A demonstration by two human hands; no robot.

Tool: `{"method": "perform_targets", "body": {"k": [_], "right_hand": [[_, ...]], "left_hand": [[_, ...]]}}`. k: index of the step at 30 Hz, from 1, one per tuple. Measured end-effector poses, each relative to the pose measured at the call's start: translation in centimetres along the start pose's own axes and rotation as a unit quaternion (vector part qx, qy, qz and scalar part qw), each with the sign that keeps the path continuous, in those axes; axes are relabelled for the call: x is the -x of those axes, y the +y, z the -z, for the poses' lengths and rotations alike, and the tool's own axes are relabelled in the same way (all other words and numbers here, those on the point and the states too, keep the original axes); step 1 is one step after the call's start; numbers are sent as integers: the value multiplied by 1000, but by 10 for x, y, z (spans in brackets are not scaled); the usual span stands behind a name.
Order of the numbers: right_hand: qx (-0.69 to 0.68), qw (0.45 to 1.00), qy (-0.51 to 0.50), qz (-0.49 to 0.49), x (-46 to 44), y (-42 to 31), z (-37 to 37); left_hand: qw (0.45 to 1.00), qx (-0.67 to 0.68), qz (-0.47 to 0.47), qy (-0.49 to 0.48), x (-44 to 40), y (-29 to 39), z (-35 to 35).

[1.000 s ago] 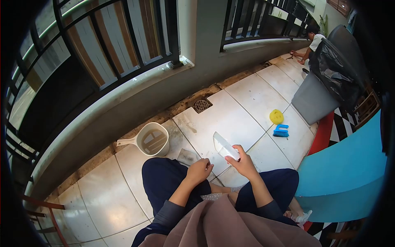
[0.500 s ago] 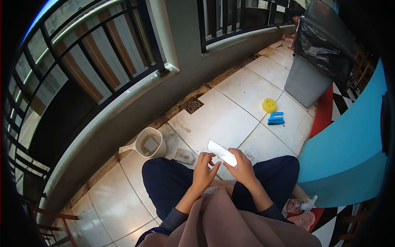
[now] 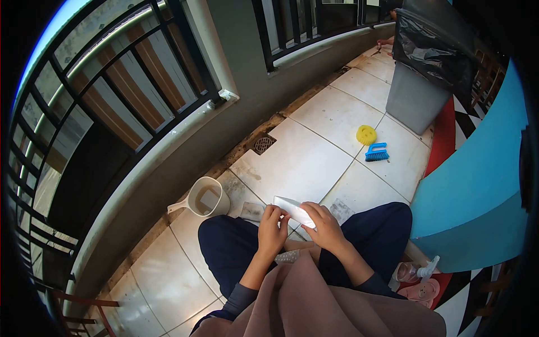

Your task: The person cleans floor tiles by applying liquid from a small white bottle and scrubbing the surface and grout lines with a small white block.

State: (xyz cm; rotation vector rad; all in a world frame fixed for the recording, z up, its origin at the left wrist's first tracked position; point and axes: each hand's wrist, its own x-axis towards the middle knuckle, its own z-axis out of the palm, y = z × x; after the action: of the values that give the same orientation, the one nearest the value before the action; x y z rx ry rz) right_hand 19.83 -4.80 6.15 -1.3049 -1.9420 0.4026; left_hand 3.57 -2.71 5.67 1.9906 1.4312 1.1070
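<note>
Piece [image 3: 294,209]: white, slab-like, above the floor btw. both hands, in front of the crossed legs; 1 sec ago only the right hand had it, w/ the other one apart; now it is turned and lies flatter to view.
Right hand [image 3: 327,226]: fingers and thumb clamped on the piece at its right end, same hold as before.
Left hand [image 3: 272,229]: came over to the piece's near left edge; fingertips are at it, but cannot tell if they pinch.
Dipper [image 3: 224,203]: on tiles at left w/ cloudy water, same spot as prev.; grey block [image 3: 252,212] just beside, also unmoved.
Sponge [image 3: 366,135]: yellow, next to blue brush [image 3: 376,153], same pos. on floor.
Bin [image 3: 416,98]: grey, w/ black bag; the person behind is now mostly hidden, 1 sec ago more visible.
</note>
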Motion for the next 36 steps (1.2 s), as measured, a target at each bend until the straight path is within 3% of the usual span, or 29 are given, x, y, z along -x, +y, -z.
{"method": "perform_targets", "body": {"k": [4, 10, 16, 22, 25, 28, 31, 33, 36], "right_hand": [[4, 999, -29, -25, 0, -3, 7], [-2, 1000, -1, 0, 2, 0, 5], [9, 999, -39, -8, 9, 10, 1], [130, 991, -29, 29, 5, 0, -6], [145, 986, -35, 70, -2, 6, -13], [108, 992, -50, 52, -8, 16, -26], [116, 984, -106, -88, -17, 54, -34], [141, 974, -85, -154, -26, 84, -39], [154, 973, -89, -150, -29, 102, -55]], "left_hand": [[992, -96, -73, 35, -3, -1, 3], [959, -187, -196, -81, -9, 18, 18], [931, -254, -247, -91, -10, -11, 2], [947, -208, -218, -114, -7, -17, -1], [951, -196, -202, -126, -5, -24, 0], [959, -183, -183, -116, -4, -40, -4], [981, -149, -95, -83, -8, -52, 0], [995, -75, -20, -60, -10, -68, 2], [989, 92, 114, -26, -11, -111, -17]]}}
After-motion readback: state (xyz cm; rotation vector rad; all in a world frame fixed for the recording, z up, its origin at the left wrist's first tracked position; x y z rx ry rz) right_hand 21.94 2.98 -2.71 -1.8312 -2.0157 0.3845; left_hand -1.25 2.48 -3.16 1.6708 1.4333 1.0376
